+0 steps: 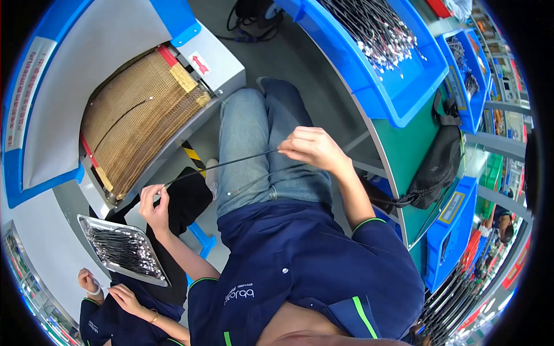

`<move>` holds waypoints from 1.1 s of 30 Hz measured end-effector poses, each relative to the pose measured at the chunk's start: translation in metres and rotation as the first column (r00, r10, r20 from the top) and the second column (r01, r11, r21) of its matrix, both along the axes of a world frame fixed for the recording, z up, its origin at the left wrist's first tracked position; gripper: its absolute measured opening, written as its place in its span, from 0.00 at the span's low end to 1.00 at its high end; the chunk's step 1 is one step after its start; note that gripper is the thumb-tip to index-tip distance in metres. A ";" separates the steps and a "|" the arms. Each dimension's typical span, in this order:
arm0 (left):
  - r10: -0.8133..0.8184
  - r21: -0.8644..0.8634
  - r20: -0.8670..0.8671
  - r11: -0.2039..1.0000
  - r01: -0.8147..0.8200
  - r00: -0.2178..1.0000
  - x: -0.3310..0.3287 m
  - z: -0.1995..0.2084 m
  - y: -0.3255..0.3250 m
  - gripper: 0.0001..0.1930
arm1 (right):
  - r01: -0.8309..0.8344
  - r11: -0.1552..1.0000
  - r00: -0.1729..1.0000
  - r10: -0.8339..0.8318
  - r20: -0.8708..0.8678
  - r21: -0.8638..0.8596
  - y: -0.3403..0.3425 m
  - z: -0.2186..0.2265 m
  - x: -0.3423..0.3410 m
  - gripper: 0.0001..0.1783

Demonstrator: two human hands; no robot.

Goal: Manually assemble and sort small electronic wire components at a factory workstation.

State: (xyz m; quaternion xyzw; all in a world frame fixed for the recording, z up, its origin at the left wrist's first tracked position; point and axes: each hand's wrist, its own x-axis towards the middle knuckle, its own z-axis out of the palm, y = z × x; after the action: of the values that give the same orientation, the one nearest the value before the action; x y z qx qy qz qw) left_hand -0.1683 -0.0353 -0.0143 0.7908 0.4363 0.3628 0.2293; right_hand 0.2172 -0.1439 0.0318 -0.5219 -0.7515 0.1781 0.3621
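Held cable: A thin black cable (231,164) is stretched slantwise above faded blue denim legs (241,124).
Left grip: The bare left hand (154,209) is raised on a bent forearm, thumb and fingers closed on the cable, near the lower corner of a tan mesh belt (150,138).
Right grip: The bare right hand (311,149) is held farther forward, knuckles upward, fingers curled around the cable, beyond the green surface's (412,153) left edge.

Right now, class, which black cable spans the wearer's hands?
The cable above the lap, held left hand to right hand; another cable lies on brown mesh, others in tray and blue bin.
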 end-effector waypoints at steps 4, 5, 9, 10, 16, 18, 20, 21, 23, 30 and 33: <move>0.070 -0.043 -0.015 0.997 -0.070 0.997 -0.021 0.007 0.038 0.06 | 0.040 0.998 0.997 -0.044 0.057 0.057 0.042 0.005 -0.024 0.08; 0.076 -0.010 -0.052 0.997 -0.076 0.996 -0.030 0.009 0.054 0.05 | 0.066 0.994 0.995 -0.073 0.072 0.091 0.057 0.005 -0.033 0.07; 0.146 -0.053 -0.089 0.987 -0.151 0.985 -0.060 0.021 0.111 0.04 | 0.097 0.982 0.995 -0.097 -0.011 0.160 0.118 0.001 -0.070 0.06; 0.163 -0.058 -0.091 0.984 -0.168 0.983 -0.068 0.022 0.122 0.05 | 0.091 0.976 0.996 -0.086 -0.037 0.197 0.131 0.000 -0.079 0.06; 0.150 -0.061 -0.119 0.986 -0.158 0.982 -0.095 0.026 0.166 0.06 | 0.177 0.966 0.984 -0.173 -0.035 0.187 0.177 -0.001 -0.109 0.08; 0.155 -0.032 -0.149 0.986 -0.161 0.977 -0.096 0.028 0.170 0.07 | 0.191 0.967 0.981 -0.194 0.003 0.170 0.179 0.001 -0.111 0.11; 0.178 -0.002 -0.149 0.984 -0.181 0.973 -0.095 0.027 0.166 0.09 | 0.182 0.966 0.983 -0.186 0.003 0.182 0.166 0.005 -0.103 0.11; 0.201 0.032 -0.148 0.980 -0.199 0.968 -0.090 0.031 0.163 0.12 | 0.205 0.971 0.977 -0.196 -0.085 0.122 0.155 0.006 -0.098 0.11; 0.228 0.052 -0.162 0.973 -0.223 0.960 -0.087 0.035 0.151 0.18 | 0.195 0.981 0.961 -0.189 -0.203 0.009 0.125 0.008 -0.088 0.10; -0.052 -0.171 -0.093 0.985 0.035 0.994 -0.008 0.032 0.056 0.10 | 0.002 0.797 0.996 0.051 0.071 -0.604 -0.011 -0.048 -0.054 0.15; -0.164 -0.418 -0.021 0.898 0.141 0.986 0.029 0.016 0.015 0.10 | -0.026 0.823 0.997 0.062 0.044 -0.567 -0.030 -0.066 -0.049 0.13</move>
State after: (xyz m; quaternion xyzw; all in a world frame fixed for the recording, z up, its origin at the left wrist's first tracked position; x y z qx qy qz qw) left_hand -0.1390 -0.0202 0.0021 0.7656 0.4463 0.2208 0.4074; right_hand 0.1677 -0.1740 -0.0339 -0.5934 -0.6874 0.3853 0.1642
